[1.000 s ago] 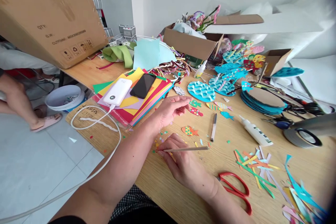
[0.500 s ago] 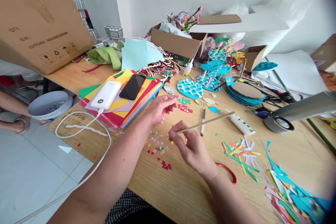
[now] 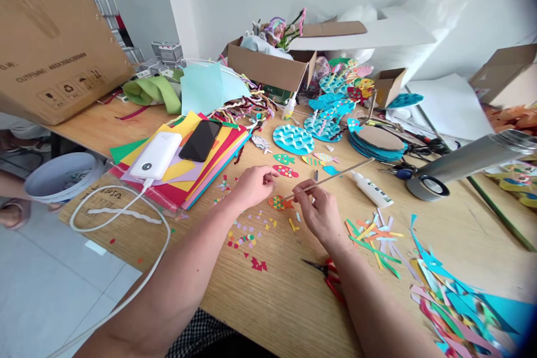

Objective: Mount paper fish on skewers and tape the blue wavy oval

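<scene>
A thin wooden stick (image 3: 348,169) is pinched in my right hand (image 3: 322,213), its lower end at an orange paper fish (image 3: 277,202) with coloured pieces on it. Just left of that fish is my left hand (image 3: 253,185), its fingers curled; anything inside them is hidden. Small paper dots (image 3: 242,239) and triangles lie below the hands. Beyond them are a red spotted paper fish (image 3: 285,171), a green one (image 3: 284,159) and a striped one (image 3: 312,161). Red-handled scissors (image 3: 333,281) lie partly under my right forearm.
A white glue bottle (image 3: 373,190), paper strips (image 3: 373,238) and a metal flask (image 3: 470,163) are on the right. Coloured sheets (image 3: 195,182) bear a power bank (image 3: 155,155) and a phone (image 3: 201,141). A white cable (image 3: 164,246) crosses my left side. Blue wavy discs (image 3: 292,140) lie farther back.
My right hand has moved up and right with the stick, and the orange fish now shows at its tip. My left hand has lowered slightly. The view has shifted rightward.
</scene>
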The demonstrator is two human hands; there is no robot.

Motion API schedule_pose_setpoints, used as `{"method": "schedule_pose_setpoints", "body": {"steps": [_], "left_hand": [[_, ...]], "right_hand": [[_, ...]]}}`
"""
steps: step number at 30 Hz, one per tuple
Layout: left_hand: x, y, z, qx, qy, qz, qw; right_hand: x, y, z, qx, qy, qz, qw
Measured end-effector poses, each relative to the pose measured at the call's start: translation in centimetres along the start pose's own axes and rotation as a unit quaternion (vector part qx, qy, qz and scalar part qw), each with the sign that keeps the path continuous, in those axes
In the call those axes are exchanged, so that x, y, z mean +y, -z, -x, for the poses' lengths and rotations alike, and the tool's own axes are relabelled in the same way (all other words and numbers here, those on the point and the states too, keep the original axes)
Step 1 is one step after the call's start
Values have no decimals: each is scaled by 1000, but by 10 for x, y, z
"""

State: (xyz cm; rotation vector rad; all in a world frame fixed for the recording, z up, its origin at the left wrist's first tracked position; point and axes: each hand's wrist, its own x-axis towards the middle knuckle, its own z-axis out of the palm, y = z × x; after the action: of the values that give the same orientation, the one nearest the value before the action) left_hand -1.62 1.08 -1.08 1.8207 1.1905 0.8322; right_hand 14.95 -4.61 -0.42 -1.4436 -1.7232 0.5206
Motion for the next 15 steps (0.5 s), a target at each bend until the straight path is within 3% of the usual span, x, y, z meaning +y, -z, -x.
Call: {"method": "schedule_pose_setpoints", "body": {"steps": [5,15], "left_hand": [[2,-3,4,-17,-37,-91,995],[2,-5,5,-46,-61,-131,988]], "right_hand": [[4,-4,0,18,29,35,999],[4,-5,2,26,60,45,997]]}}
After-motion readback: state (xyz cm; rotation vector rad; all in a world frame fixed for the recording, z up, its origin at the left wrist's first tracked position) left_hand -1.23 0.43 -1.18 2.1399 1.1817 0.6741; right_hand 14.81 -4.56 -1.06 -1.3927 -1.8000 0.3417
